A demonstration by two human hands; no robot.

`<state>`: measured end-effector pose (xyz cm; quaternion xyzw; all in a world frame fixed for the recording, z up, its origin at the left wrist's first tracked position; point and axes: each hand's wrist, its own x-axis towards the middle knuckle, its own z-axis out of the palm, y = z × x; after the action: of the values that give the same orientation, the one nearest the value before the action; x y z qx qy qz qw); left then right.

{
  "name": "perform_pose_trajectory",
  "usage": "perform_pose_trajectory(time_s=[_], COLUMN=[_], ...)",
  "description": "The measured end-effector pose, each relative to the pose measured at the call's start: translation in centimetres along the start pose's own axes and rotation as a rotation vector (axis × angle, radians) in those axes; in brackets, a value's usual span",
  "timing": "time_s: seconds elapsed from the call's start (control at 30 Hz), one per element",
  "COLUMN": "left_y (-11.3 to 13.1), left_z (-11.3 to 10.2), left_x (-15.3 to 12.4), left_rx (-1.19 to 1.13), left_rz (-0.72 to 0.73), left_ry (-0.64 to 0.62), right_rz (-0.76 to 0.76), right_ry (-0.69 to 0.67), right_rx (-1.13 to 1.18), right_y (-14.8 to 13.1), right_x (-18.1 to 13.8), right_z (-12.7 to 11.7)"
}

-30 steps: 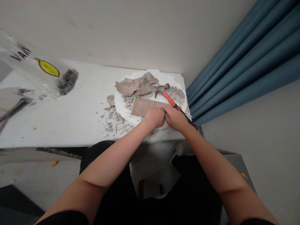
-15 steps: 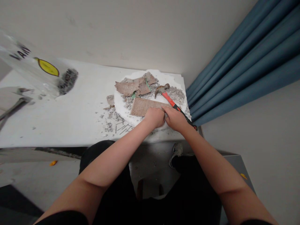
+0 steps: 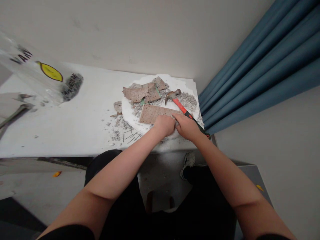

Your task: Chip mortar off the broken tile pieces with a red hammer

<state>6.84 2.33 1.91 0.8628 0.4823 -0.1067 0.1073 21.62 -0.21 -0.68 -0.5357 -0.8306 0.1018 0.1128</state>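
My left hand [image 3: 164,125] and my right hand [image 3: 186,126] meet knuckle to knuckle at the near edge of a white foam slab [image 3: 130,115]. Both are closed, and both pinch the near right corner of a brown perforated board [image 3: 152,114] that lies flat on the slab. A hammer [image 3: 180,106] with a red and black handle lies just beyond my right hand, its head pointing left. Broken brown board pieces [image 3: 143,92] and grey rubble [image 3: 187,98] are piled at the far side of the slab.
A few nails [image 3: 132,136] and grey crumbs [image 3: 115,128] lie on the white table [image 3: 75,126] left of my hands. A clear plastic bag [image 3: 42,78] with black lettering sits at the far left. Blue curtains [image 3: 260,63] hang on the right. My dark trousers fill the foreground.
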Motion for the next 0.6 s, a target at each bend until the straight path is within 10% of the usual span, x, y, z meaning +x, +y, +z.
perform_pose_trajectory(time_s=[0.6], left_y=[-0.16], left_z=[-0.34], left_x=[-0.37], left_rx=[0.010], left_rz=[0.008], left_ry=[0.006], right_rz=[0.004], right_ry=[-0.009], right_rx=[-0.021], right_y=[0.05], right_x=[-0.08], right_z=[0.11])
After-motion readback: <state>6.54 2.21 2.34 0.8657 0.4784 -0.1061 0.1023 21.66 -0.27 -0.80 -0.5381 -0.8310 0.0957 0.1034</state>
